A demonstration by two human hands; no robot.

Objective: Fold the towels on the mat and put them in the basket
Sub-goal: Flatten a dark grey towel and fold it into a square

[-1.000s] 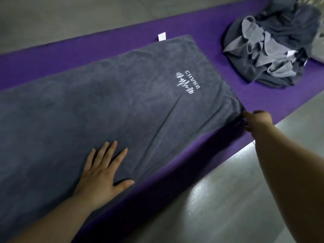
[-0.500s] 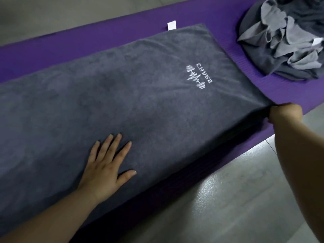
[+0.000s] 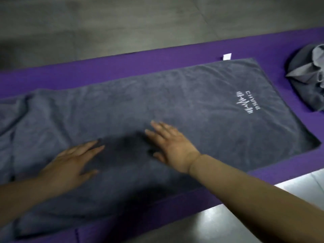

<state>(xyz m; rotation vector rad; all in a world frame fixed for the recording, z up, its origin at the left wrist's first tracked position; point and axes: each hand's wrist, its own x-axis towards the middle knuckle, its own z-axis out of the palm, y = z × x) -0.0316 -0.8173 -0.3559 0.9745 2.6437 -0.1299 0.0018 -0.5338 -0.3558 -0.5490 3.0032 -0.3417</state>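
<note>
A long dark grey towel (image 3: 192, 109) with a white embroidered logo (image 3: 246, 106) lies lengthwise on the purple mat (image 3: 105, 67). Its left end is wrinkled. My left hand (image 3: 70, 163) rests flat on the towel's near middle, fingers straight. My right hand (image 3: 171, 142) lies just right of it over the towel, fingers spread and straight, holding nothing. A pile of crumpled grey towels (image 3: 306, 76) sits on the mat at the far right edge of view. No basket is in view.
A small white tag (image 3: 227, 56) sticks out at the towel's far edge. Grey floor (image 3: 122, 23) lies beyond the mat, and a glossy lighter floor (image 3: 228, 225) runs along the mat's near edge.
My right hand let go of the towel's near right corner and moved left onto the towel's middle, beside the left hand. The view swung left, pushing the towel pile to the edge.
</note>
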